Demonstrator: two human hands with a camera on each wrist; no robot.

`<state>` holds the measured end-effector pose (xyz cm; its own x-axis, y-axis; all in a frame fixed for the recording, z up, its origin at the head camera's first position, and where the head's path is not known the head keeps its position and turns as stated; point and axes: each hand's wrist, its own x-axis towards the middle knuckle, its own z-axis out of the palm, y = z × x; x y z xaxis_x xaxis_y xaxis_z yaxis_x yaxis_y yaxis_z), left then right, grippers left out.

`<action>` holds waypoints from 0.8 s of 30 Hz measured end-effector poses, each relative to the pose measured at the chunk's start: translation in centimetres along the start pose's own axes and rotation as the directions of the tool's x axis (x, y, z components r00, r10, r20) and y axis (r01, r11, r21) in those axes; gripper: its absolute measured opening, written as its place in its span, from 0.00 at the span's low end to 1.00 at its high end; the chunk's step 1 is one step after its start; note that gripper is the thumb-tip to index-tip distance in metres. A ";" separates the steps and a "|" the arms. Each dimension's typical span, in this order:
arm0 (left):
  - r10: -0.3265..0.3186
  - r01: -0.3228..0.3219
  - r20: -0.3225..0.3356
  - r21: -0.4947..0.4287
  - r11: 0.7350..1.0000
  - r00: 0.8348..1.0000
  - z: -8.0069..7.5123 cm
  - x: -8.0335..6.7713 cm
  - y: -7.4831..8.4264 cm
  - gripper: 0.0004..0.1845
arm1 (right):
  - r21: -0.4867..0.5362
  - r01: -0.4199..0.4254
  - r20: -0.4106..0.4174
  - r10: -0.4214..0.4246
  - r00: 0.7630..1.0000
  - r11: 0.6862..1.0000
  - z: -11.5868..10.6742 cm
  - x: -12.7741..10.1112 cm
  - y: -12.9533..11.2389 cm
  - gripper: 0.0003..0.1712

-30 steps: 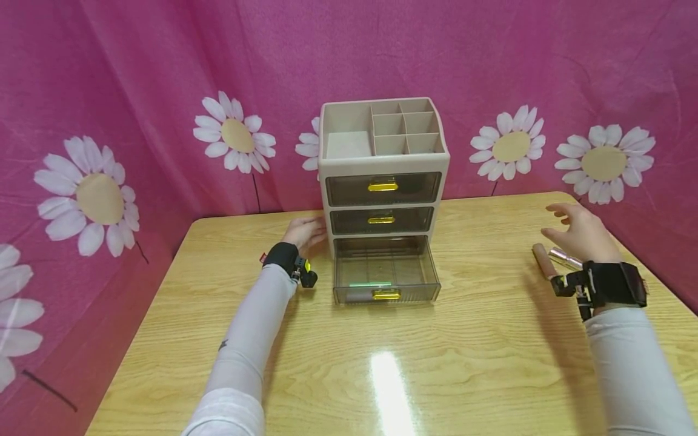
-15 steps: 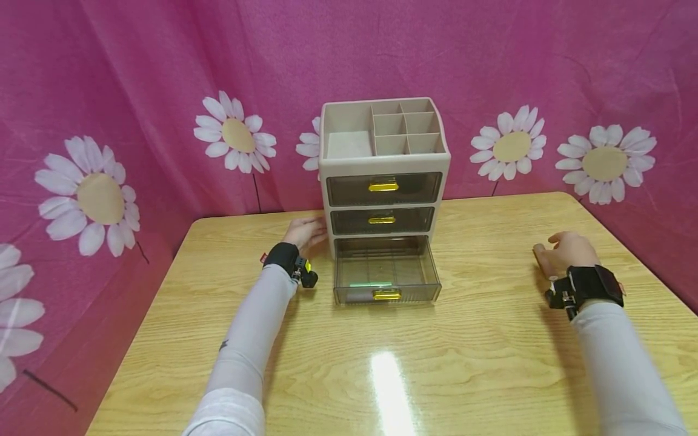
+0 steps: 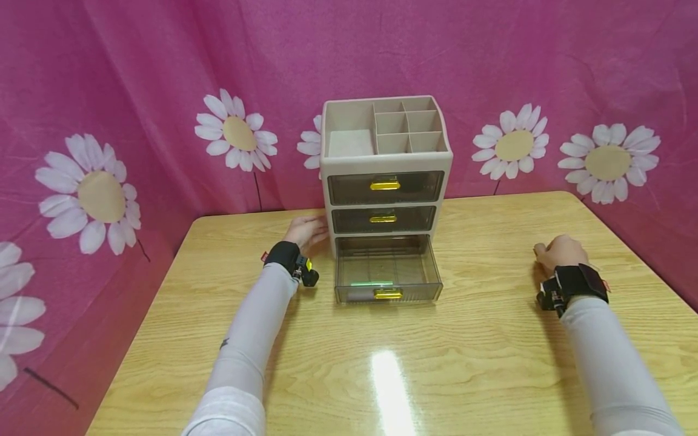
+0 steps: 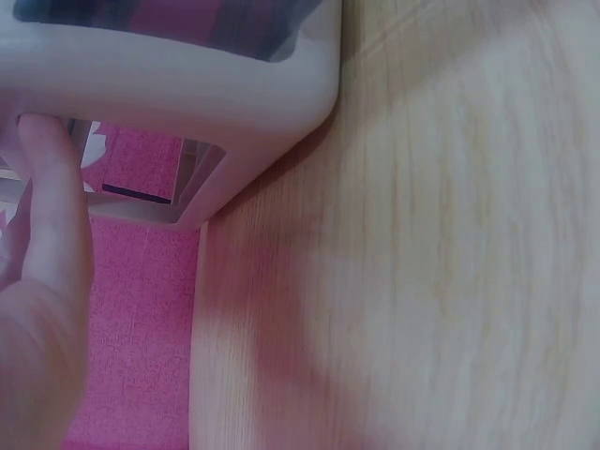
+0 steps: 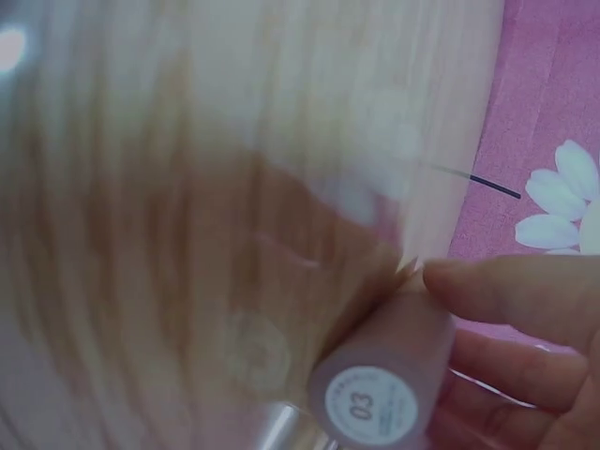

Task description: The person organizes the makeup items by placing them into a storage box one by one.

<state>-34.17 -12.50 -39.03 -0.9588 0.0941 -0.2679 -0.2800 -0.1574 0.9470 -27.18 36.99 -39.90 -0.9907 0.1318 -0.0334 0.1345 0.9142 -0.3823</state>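
Observation:
My right hand is low over the table's right side, pinching a dusty-pink lipstick tube between thumb and fingers. The tube's round end label reads "03". A shiny metallic tube lies beside it, partly hidden. At the other side, my left hand rests with extended fingers against the left side of a beige drawer organizer. In the left wrist view a finger reaches the side opening of that organizer. Its bottom drawer is pulled out, with a green-edged item inside.
Two upper drawers with gold handles are closed. Divided compartments top the organizer. The wooden table reaches back to a pink curtain with daisies. A light reflection crosses the front of the tabletop.
My right hand has come down and leftward from above the two tubes and now pinches the dusty-pink lipstick tube. The left hand has stayed at the organizer's side.

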 end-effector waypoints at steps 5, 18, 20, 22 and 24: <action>-0.004 0.004 0.000 0.001 1.000 1.000 0.1 -0.2 0.1 0.21 | -0.007 -0.001 -0.018 0.000 1.000 1.000 0.2 0.4 0.3 0.25; -0.004 0.004 0.002 0.007 1.000 1.000 0.1 -0.2 0.0 0.22 | 0.035 0.021 -0.044 -0.019 0.999 0.999 0.3 0.1 -0.5 0.26; -0.003 0.003 0.003 0.003 1.000 1.000 0.1 -0.2 0.0 0.22 | 0.044 0.037 -0.068 -0.034 0.997 0.998 0.0 0.0 -0.9 0.26; -0.003 0.003 0.004 0.002 1.000 1.000 0.1 -0.2 0.0 0.22 | 0.048 0.055 -0.092 -0.050 0.995 0.997 -0.4 0.1 -1.4 0.27; -0.003 0.003 0.004 0.010 1.000 1.000 0.1 -0.2 0.0 0.22 | 0.053 0.080 -0.126 -0.073 0.989 0.995 -1.0 0.0 -2.1 0.29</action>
<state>-34.01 -12.45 -38.96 -0.9579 0.0983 -0.2698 -0.2821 -0.1477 0.9479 -27.49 35.46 -38.15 -0.9875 0.1120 0.1113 0.0534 0.9001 -0.4323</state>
